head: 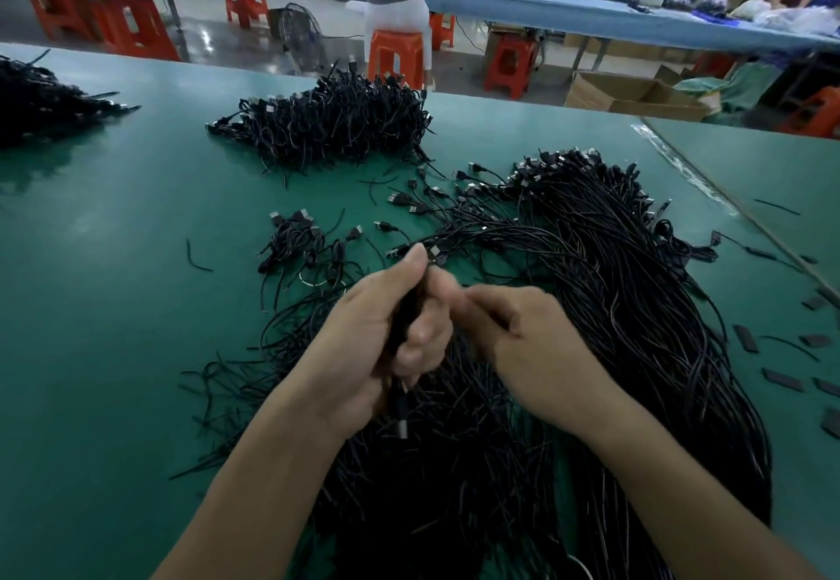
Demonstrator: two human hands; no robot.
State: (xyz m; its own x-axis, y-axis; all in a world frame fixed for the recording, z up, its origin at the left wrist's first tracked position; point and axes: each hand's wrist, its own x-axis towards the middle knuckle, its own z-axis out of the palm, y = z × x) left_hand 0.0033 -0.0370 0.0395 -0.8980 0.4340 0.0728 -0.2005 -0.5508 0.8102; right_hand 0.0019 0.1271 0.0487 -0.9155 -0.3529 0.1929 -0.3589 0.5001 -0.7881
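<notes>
Forearms reach in from the bottom edge over a wide sheaf of loose black USB cables, which lies fanned across the green table with its plugs pointing away, probably so that single leads can be drawn out without tangling. Above this sheaf the left hand holds a folded black cable upright in a closed grip, thumb up and fingers wrapped round the folds, and a metal-tipped plug hangs out below the palm. That clamp seems meant to stop the loops springing apart. The right hand meets the top of the folds with curled fingers, apparently to wind or tie them, but blur hides its grip, so I cannot tell whether it pinches anything. Just left of the hands sits a small cluster of coiled black cables, and farther back a big heap of similar coiled bundles, likely finished work set out of the way. Flat black strips lie scattered within the right hand's reach.
</notes>
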